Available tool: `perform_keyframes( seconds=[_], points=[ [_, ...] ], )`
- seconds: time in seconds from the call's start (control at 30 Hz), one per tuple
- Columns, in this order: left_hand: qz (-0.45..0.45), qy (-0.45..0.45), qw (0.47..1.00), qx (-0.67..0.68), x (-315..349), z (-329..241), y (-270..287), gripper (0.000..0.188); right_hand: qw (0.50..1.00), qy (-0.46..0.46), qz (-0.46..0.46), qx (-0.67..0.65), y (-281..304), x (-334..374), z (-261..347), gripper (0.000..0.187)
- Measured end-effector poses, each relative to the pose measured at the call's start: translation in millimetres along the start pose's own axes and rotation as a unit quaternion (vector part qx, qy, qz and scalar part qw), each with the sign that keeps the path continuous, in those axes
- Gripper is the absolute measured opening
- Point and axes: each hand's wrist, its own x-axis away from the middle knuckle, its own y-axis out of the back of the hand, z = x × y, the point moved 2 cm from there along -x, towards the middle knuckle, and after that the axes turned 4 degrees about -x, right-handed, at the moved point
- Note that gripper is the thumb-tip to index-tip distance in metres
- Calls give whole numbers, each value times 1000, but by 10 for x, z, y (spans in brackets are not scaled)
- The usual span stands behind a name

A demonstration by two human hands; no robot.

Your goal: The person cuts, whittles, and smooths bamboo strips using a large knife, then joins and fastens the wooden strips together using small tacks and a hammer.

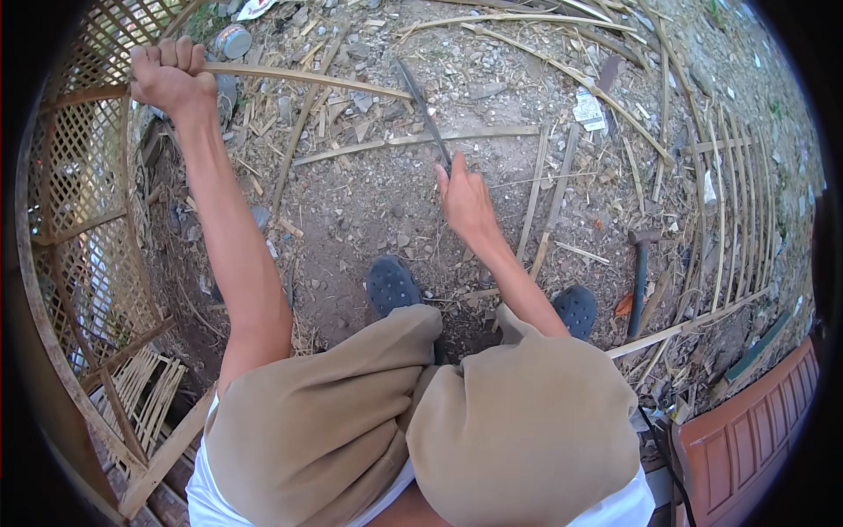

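Bamboo strip (303, 77) is what I have stretched out above the littered ground (338, 220), the broadest thing around me. On my left stands a woven lattice panel (92, 162) in a frame; at lower right is a brown plastic panel (746, 430), perhaps a chair back. Smaller than those, a slatted grid (733, 211) lies off to the right.

My strip runs from my left hand (174, 77) toward the knife (426, 114), its far end beside the blade; whether they touch I cannot tell. I judge it light and springy, stiff enough to hold out by one end, with a slight bow in it. It looks dry, so it shouldn't slip much, but the edges may splinter. A full fist at the near end, well away from the blade, suits it; a mere pinch could let it twist.

The long dark knife points away from me in my right hand (470, 198). A hammer (639, 281) lies past my right shoe (575, 312), a tin (233, 41) near my left hand.

Smallest, my fingers: the left ones curl tight round the strip, the right ones close on the knife's handle.
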Motion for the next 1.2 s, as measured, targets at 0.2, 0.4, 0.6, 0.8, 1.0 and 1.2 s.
perform_keyframes(
  seconds=[0.2, 0.4, 0.6, 0.8, 1.0, 1.2],
  points=[
    [57, -10, 998, -25, 178, -182, -227, 45, 991, 18, -15, 133, -35, -15, -151, 34],
    [106, -26, 994, -31, 158, -418, -663, 45, 994, 17, -6, 105, 69, -55, -215, 34],
    [95, -37, 995, 10, 165, -558, -517, 43, 977, 99, -86, -170, 262, 92, -314, 34],
    [44, 8, 998, 53, 170, -518, -248, 43, 822, -111, 38, -558, 644, 343, -126, 33],
    [31, 36, 997, 67, 360, -359, -35, 49, 985, 32, -100, -138, 723, 308, -426, 38],
    [20, 38, 998, 53, 554, -209, 70, 49, 997, -10, -52, -64, 569, 336, -307, 34]
  ],
)
